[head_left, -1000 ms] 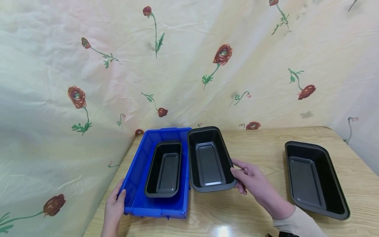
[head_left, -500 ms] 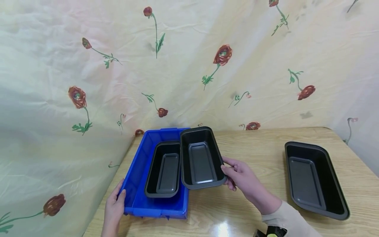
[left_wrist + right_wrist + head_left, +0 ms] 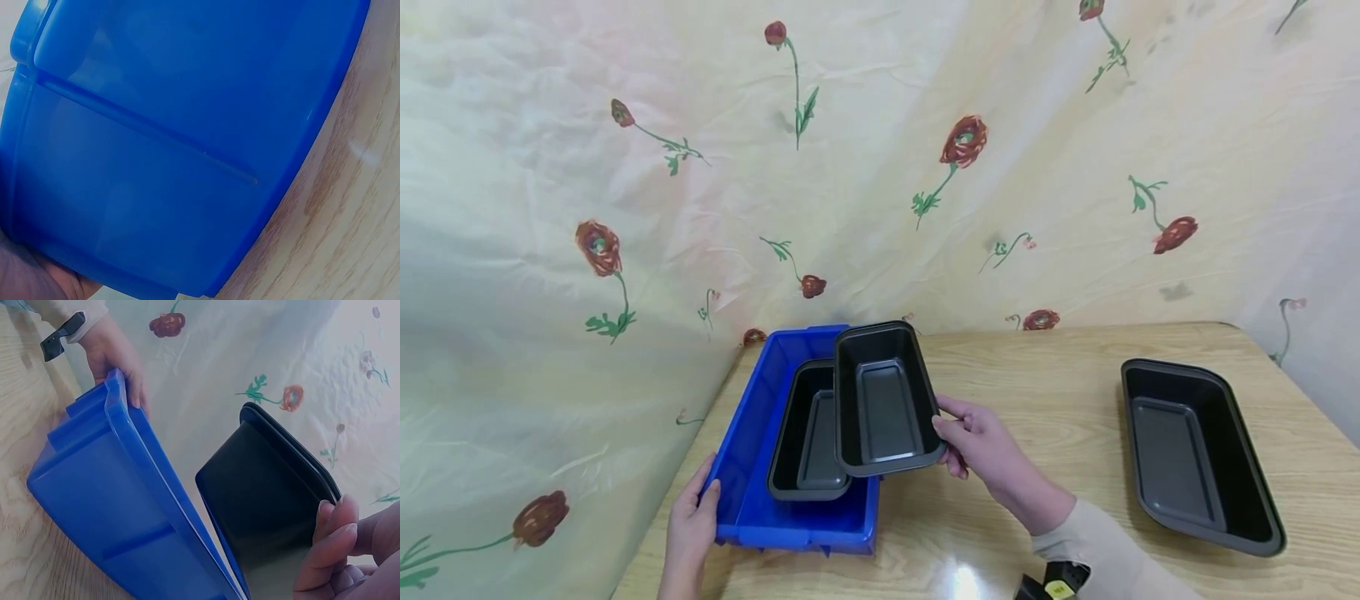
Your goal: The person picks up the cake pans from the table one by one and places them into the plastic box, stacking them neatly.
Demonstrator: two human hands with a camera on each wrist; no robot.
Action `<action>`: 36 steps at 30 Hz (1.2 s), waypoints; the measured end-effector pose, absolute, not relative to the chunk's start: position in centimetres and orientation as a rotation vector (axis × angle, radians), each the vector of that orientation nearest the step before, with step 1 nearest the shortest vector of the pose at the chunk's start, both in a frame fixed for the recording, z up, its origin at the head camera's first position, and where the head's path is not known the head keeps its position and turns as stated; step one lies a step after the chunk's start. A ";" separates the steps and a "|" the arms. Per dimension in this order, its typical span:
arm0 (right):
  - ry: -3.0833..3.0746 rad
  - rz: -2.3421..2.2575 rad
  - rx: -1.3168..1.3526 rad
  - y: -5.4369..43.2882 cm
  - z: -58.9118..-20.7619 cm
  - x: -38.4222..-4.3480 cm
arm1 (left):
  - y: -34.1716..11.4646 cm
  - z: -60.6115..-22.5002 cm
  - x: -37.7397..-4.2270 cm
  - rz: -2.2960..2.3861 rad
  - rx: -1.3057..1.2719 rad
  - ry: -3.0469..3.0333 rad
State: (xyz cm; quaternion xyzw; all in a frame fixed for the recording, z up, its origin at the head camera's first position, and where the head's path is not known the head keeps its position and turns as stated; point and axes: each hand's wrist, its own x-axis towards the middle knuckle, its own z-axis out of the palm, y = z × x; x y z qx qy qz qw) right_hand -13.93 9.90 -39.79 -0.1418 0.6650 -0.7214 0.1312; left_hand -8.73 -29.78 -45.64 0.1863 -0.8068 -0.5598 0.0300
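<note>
My left hand (image 3: 691,521) grips the rim of a blue plastic bin (image 3: 741,467) at its near left side; in the left wrist view the bin's wall (image 3: 144,162) fills most of the picture. One black loaf pan (image 3: 797,450) lies inside the bin, partly covered by a second one. That second loaf pan (image 3: 883,404) is pinched at its near right corner by my right hand (image 3: 992,458), thumb over the rim. It hangs above the bin's right side. The right wrist view shows the held pan's dark outer side (image 3: 262,481) above the bin's rim.
A third black loaf pan (image 3: 1195,458) stands on the wooden table (image 3: 1030,367) at the right. Behind and to the left hangs a pale flowered cloth (image 3: 865,167). A black wrist device (image 3: 1063,577) sits at my right sleeve.
My right hand has carried the held loaf pan leftward, from beside the bin's right rim to over the bin, where it now overlaps the pan inside. The left hand stays on the rim.
</note>
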 end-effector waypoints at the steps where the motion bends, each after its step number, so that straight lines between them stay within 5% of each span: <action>1: 1.929 -2.096 -0.406 9.7 -39.8 -14.0 | -29.8 -45.6 -8.7 -1.728 0.579 -2.488; 36: 1.897 -2.117 -0.422 5.9 -39.6 -14.8 | -29.6 -45.6 -8.6 -1.749 0.592 -2.462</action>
